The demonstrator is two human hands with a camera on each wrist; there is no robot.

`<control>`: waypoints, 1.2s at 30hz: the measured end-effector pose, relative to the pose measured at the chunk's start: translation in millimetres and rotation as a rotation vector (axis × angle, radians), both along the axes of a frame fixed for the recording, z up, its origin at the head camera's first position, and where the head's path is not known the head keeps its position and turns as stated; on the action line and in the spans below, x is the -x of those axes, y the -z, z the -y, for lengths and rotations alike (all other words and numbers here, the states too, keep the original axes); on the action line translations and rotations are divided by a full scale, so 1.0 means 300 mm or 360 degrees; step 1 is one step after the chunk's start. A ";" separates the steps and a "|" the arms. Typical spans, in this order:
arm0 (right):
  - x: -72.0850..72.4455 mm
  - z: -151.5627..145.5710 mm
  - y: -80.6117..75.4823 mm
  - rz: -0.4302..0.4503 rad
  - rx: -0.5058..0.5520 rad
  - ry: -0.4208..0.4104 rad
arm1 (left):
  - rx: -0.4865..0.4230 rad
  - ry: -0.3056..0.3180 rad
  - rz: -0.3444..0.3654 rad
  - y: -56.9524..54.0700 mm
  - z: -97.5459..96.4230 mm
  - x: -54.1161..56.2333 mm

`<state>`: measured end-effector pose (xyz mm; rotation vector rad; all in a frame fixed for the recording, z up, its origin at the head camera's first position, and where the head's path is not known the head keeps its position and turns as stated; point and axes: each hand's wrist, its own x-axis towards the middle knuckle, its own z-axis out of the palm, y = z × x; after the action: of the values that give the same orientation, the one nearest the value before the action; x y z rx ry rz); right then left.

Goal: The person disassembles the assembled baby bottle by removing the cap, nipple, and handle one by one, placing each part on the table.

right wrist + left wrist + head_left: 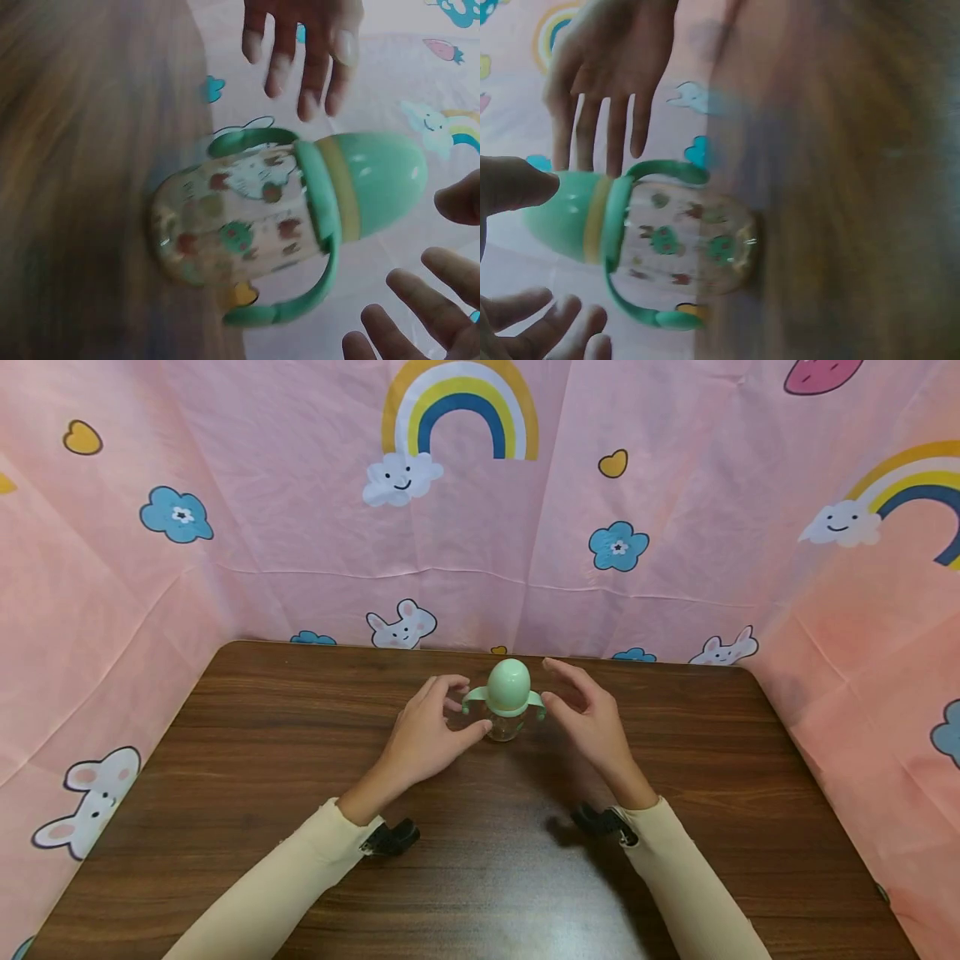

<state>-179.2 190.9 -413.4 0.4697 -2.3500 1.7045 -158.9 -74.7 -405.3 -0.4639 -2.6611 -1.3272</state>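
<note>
A baby bottle [509, 687] with a pale green domed cap, two green side handles and a clear printed body stands upright near the back of the table. My left hand [431, 735] is at its left side, thumb and fingers spread and gently bent. On the other side, my right hand [600, 731] faces it with relaxed fingers. The right wrist view shows a gap between the right thumb and the cap [382, 184]. In the left wrist view the left thumb [514, 186] overlaps the cap's edge; contact there is unclear.
The brown wooden table [315, 760] ends at a pink printed cloth [480, 535] that hangs behind it and along both sides. Dark wrist-worn devices [392, 837] sit at both sleeve cuffs.
</note>
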 end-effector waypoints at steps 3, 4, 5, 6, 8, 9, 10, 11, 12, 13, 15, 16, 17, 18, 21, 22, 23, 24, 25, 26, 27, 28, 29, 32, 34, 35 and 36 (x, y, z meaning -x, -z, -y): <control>0.015 0.024 -0.021 -0.0022 0.0030 -0.0022 | -0.0005 -0.0030 -0.0074 -0.013 -0.009 0.035; 0.021 0.032 -0.027 -0.0026 0.0036 -0.0027 | 0.0003 -0.0036 -0.0081 -0.013 -0.014 0.046; 0.027 0.040 -0.033 -0.0029 0.0044 -0.0034 | 0.0017 -0.0041 -0.0081 -0.011 -0.020 0.057; 0.033 0.049 -0.037 -0.0028 0.0047 -0.0041 | 0.0030 -0.0042 -0.0075 -0.007 -0.026 0.067; 0.046 0.063 -0.042 -0.0032 0.0040 -0.0048 | 0.0054 -0.0031 -0.0049 0.001 -0.041 0.087; 0.052 0.071 -0.043 -0.0035 0.0037 -0.0054 | 0.0059 -0.0020 -0.0041 0.006 -0.048 0.096; 0.058 0.079 -0.043 -0.0036 0.0030 -0.0061 | 0.0060 -0.0011 -0.0032 0.011 -0.055 0.104; 0.062 0.088 -0.045 -0.0037 0.0019 -0.0065 | 0.0054 0.0003 -0.0022 0.014 -0.062 0.112; 0.067 0.096 -0.046 -0.0038 0.0008 -0.0069 | 0.0046 0.0018 -0.0014 0.016 -0.069 0.118; 0.070 0.103 -0.048 -0.0040 -0.0009 -0.0068 | 0.0034 0.0035 -0.0007 0.017 -0.074 0.124; 0.075 0.115 -0.051 -0.0037 -0.0034 -0.0080 | 0.0000 0.0069 0.0014 0.021 -0.084 0.134; 0.078 0.119 -0.052 -0.0038 -0.0050 -0.0085 | -0.0017 0.0081 0.0027 0.022 -0.088 0.138; 0.081 0.123 -0.054 -0.0041 -0.0071 -0.0090 | -0.0037 0.0094 0.0042 0.024 -0.091 0.141; 0.083 0.126 -0.055 -0.0041 -0.0092 -0.0095 | -0.0054 0.0103 0.0053 0.026 -0.093 0.144; 0.091 0.129 -0.057 -0.0028 -0.0157 -0.0109 | -0.0090 0.0120 0.0072 0.035 -0.097 0.154; 0.093 0.130 -0.058 -0.0022 -0.0180 -0.0111 | -0.0096 0.0122 0.0078 0.039 -0.098 0.156; 0.095 0.130 -0.058 -0.0012 -0.0200 -0.0113 | -0.0098 0.0124 0.0081 0.042 -0.099 0.159; 0.097 0.130 -0.058 -0.0003 -0.0219 -0.0117 | -0.0096 0.0125 0.0083 0.047 -0.100 0.162; 0.098 0.130 -0.058 0.0004 -0.0236 -0.0120 | -0.0094 0.0125 0.0086 0.051 -0.100 0.164; 0.099 0.130 -0.058 0.0010 -0.0251 -0.0125 | -0.0095 0.0125 0.0090 0.053 -0.102 0.165; 0.100 0.131 -0.058 0.0011 -0.0261 -0.0130 | -0.0094 0.0124 0.0095 0.055 -0.102 0.166; 0.101 0.131 -0.057 0.0013 -0.0270 -0.0133 | -0.0091 0.0122 0.0098 0.058 -0.103 0.166; 0.101 0.132 -0.056 0.0015 -0.0277 -0.0137 | -0.0092 0.0122 0.0101 0.059 -0.103 0.166; 0.101 0.135 -0.052 0.0024 -0.0283 -0.0139 | -0.0092 0.0128 0.0105 0.063 -0.102 0.165; 0.102 0.136 -0.047 0.0031 -0.0280 -0.0137 | -0.0095 0.0139 0.0105 0.067 -0.102 0.165; 0.103 0.137 -0.046 0.0032 -0.0279 -0.0136 | -0.0094 0.0146 0.0105 0.069 -0.102 0.166; 0.103 0.137 -0.044 0.0034 -0.0276 -0.0135 | -0.0094 0.0151 0.0105 0.071 -0.103 0.167</control>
<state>-210.3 149.8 -400.3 0.5908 -2.5396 1.5533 -208.9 -43.9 -426.7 -0.5550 -2.6743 -1.4685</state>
